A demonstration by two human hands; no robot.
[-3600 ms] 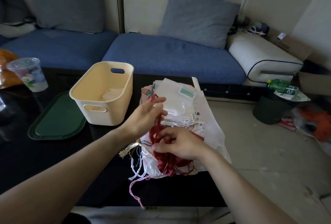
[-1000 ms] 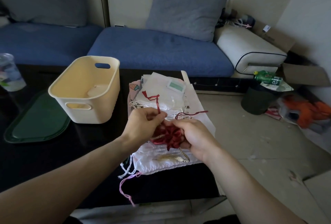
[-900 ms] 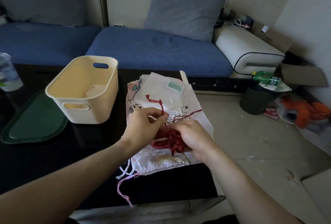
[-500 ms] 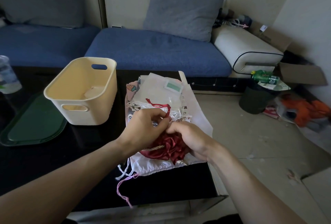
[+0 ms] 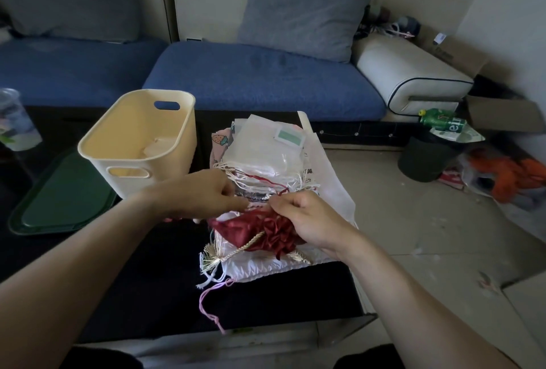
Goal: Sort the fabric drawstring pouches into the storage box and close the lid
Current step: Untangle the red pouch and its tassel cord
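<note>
A dark red drawstring pouch (image 5: 260,229) lies bunched on a pile of white pouches (image 5: 266,156) on the black table (image 5: 141,289). My right hand (image 5: 307,221) grips its gathered right end and pinches its red cord. My left hand (image 5: 204,194) pinches the cord just left of it, fingertips nearly touching the right hand. The cream storage box (image 5: 141,144) stands open to the left, one pale item in its bottom. Its dark green lid (image 5: 62,200) lies flat further left.
A plastic cup (image 5: 14,120) stands at the table's far left. A blue sofa (image 5: 257,79) runs behind the table. On the floor to the right are a dark bin (image 5: 425,156), a green bottle (image 5: 443,122) and orange cloth (image 5: 514,173).
The red cord that stood up loose above the pile has been drawn in. The pouch now lies flatter and wider, and my left hand has shifted slightly left.
</note>
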